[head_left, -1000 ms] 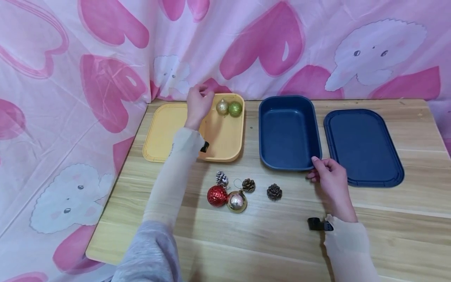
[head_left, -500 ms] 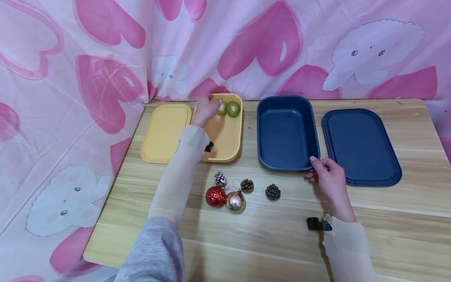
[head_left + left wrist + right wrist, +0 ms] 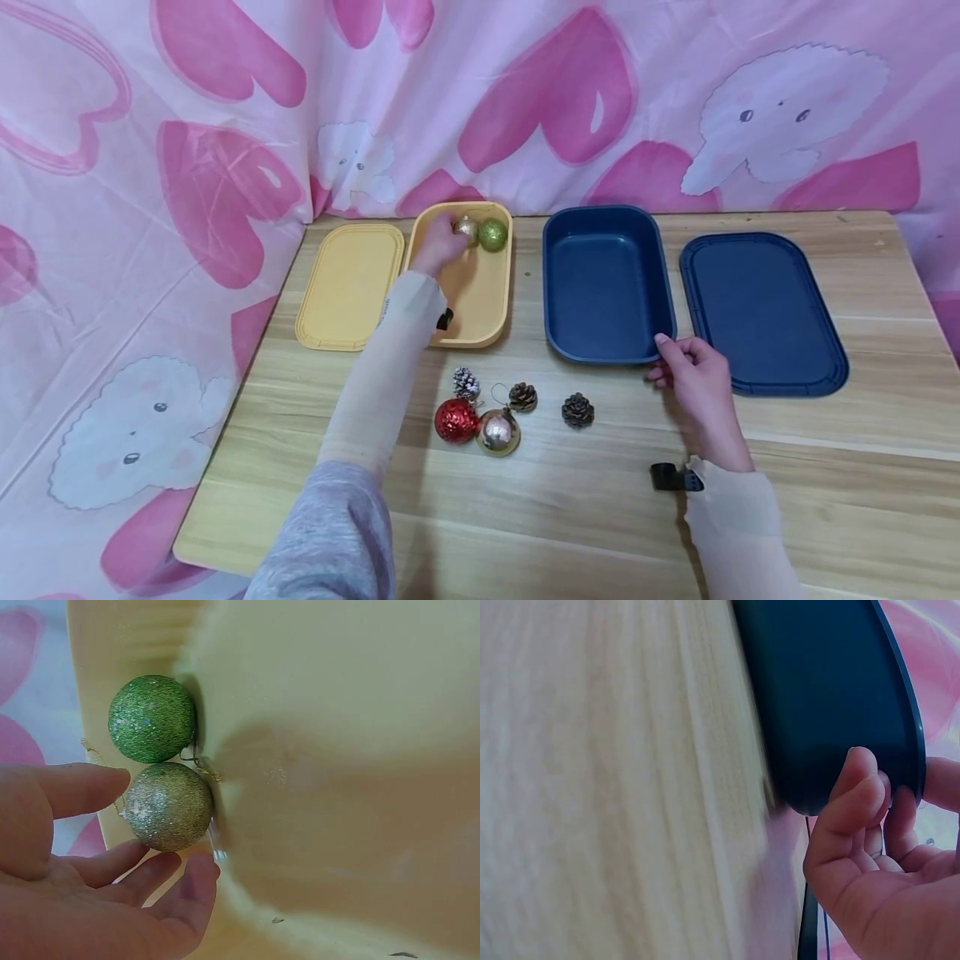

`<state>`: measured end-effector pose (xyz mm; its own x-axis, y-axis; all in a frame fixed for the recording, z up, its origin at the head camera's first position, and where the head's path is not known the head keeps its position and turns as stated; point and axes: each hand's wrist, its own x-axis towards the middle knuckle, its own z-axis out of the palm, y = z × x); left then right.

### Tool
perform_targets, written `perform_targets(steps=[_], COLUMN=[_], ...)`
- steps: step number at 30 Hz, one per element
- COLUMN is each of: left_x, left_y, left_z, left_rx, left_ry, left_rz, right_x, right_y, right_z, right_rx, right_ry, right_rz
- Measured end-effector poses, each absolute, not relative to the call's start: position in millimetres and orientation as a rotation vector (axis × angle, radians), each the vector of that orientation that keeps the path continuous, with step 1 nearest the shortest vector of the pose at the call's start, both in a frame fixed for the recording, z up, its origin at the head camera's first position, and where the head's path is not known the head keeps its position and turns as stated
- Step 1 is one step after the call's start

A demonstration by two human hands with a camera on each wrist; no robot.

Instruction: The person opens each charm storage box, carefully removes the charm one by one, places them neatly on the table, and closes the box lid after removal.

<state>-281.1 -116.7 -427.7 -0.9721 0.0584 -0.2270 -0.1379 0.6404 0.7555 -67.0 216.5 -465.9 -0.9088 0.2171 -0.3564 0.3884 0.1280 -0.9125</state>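
In the left wrist view my left hand point(image 3: 97, 862) is inside the yellow box point(image 3: 508, 292), beside a gold glitter bauble point(image 3: 169, 807). The thumb lies on one side of the bauble and the loosely bent fingers on the other, without a visible firm grip. A green glitter bauble point(image 3: 151, 718) touches the gold one in the box's far corner. My right hand point(image 3: 701, 379) pinches the rim of the navy box point(image 3: 607, 283) at its near right corner, thumb over the edge and fingers outside, as the right wrist view point(image 3: 889, 847) also shows for the fingers.
A yellow lid point(image 3: 351, 286) lies left of its box, a navy lid point(image 3: 765, 312) at the right. In front sit a red bauble point(image 3: 455, 420), a shiny gold bauble point(image 3: 498, 432), a frosted pine cone point(image 3: 466, 383) and brown pine cones point(image 3: 522, 397). A pink curtain point(image 3: 547, 100) hangs behind.
My left hand has come down from above the yellow box's far left corner to beside the gold glitter bauble. My right hand has kept its hold on the navy box's rim.
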Motion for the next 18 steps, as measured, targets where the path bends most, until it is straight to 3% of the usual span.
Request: perform_targets(steps=[18], left_x=[-278.4], left_y=[-115.5], left_z=[-435.4], left_rx=[-0.074], left_ry=[2.658], left_rz=[1.085], right_x=[-68.4], right_y=[217.0], right_z=[-466.7], right_rx=[0.592], right_ry=[2.280], right_rz=[-1.871])
